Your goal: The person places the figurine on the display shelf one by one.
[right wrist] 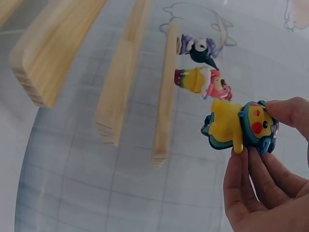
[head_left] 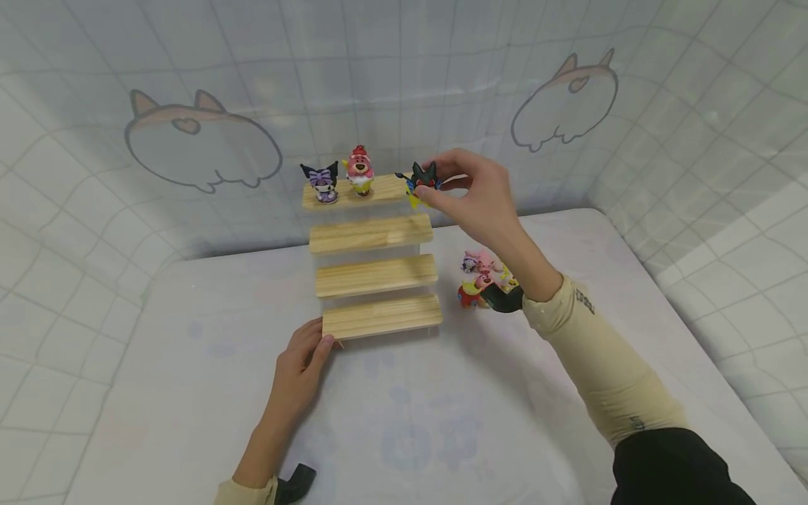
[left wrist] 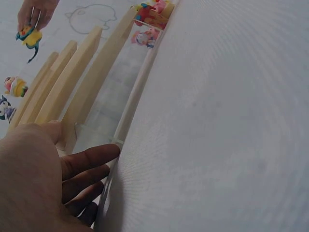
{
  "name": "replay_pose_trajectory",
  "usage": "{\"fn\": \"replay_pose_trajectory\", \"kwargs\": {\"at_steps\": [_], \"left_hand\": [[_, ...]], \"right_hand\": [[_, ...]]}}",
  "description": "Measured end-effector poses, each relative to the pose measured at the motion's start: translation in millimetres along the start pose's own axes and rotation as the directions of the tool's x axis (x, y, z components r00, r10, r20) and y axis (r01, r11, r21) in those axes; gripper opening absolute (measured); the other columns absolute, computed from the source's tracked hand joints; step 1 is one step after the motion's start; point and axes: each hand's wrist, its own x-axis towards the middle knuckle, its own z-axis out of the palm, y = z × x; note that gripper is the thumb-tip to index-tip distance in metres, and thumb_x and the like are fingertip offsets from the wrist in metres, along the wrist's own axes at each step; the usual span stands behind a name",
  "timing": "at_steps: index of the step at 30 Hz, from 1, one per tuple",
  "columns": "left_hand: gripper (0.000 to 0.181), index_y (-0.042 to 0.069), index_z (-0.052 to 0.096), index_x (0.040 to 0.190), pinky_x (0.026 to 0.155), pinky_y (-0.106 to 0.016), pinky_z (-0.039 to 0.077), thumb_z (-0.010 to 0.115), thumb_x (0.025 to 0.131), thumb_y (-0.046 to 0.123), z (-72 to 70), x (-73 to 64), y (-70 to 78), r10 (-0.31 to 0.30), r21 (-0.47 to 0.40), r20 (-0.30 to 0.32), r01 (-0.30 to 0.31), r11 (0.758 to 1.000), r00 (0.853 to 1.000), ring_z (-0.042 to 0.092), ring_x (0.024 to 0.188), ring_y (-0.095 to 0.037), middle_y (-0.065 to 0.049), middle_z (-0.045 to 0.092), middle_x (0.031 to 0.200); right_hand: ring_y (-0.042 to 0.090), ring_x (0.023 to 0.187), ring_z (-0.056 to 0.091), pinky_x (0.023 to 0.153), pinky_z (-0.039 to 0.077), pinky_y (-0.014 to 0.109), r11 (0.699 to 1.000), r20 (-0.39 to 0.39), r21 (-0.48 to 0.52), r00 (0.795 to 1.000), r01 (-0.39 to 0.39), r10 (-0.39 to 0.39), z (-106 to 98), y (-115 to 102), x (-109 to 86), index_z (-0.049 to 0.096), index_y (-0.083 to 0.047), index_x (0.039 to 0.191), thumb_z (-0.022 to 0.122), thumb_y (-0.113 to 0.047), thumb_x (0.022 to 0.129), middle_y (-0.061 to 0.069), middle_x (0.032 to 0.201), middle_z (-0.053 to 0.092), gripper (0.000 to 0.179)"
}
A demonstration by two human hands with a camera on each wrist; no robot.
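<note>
My right hand (head_left: 476,189) pinches a yellow Pikachu-like figurine (right wrist: 229,125) in a dark blue-green hooded costume between thumb and fingertips. It is at the right end of the top step (head_left: 386,188) of a wooden display stand; in the right wrist view a gap separates it from the step. On that step stand a purple-and-black figurine (head_left: 324,184) and a pink bear figurine (head_left: 360,172) with a red hat. At the bottom step's (head_left: 381,318) left end, my left hand (head_left: 299,368) rests its thumb on the front corner. Its other fingers (left wrist: 91,159) extend along the stand's side, nearly straight.
Several small figurines (head_left: 482,263) are grouped right of the stand, partly hidden by the right wrist's black camera mount (head_left: 505,300). The lower steps (head_left: 372,235) have clear supports. Behind the table (head_left: 208,301) hangs a checked sheet (head_left: 391,91) with animal outlines.
</note>
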Motion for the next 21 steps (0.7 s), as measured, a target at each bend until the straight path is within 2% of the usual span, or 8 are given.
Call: {"fn": "replay_pose_trajectory", "kwargs": {"at_steps": [8,16,21], "left_hand": [[0.025,0.015,0.074,0.094,0.123,-0.05,0.036,0.057,0.11,0.022,-0.4,-0.4,-1.2,-0.002,-0.002,-0.004,0.002,1.0,1.0,0.05,0.146,-0.031,-0.009,0.068,0.141],[0.025,0.014,0.074,0.093,0.124,-0.036,0.035,0.057,0.11,0.02,-0.5,-0.7,-1.1,0.01,-0.008,-0.012,-0.01,1.0,1.0,0.051,0.145,-0.03,-0.007,0.069,0.139],[0.024,0.014,0.074,0.093,0.124,-0.041,0.036,0.058,0.11,0.02,0.9,-0.9,-1.2,0.01,-0.013,-0.011,-0.01,1.0,1.0,0.052,0.145,-0.03,-0.008,0.069,0.139]], "right_hand": [[0.013,0.095,0.071,0.091,0.062,0.031,0.998,0.005,-0.006,0.998,-0.067,0.067,11,11,18.6,0.076,-0.009,0.115,0.084,-0.02,0.091,0.007,0.105,0.077,0.028],[0.015,0.097,0.072,0.091,0.063,0.03,0.996,0.015,-0.004,0.996,-0.084,0.084,22,19,33.1,0.075,-0.008,0.117,0.084,-0.017,0.092,0.009,0.106,0.077,0.029],[0.015,0.097,0.072,0.089,0.063,0.028,0.996,0.03,-0.01,0.995,-0.093,0.093,29,23,40.2,0.074,-0.007,0.116,0.084,-0.019,0.092,0.01,0.106,0.077,0.029]]}}
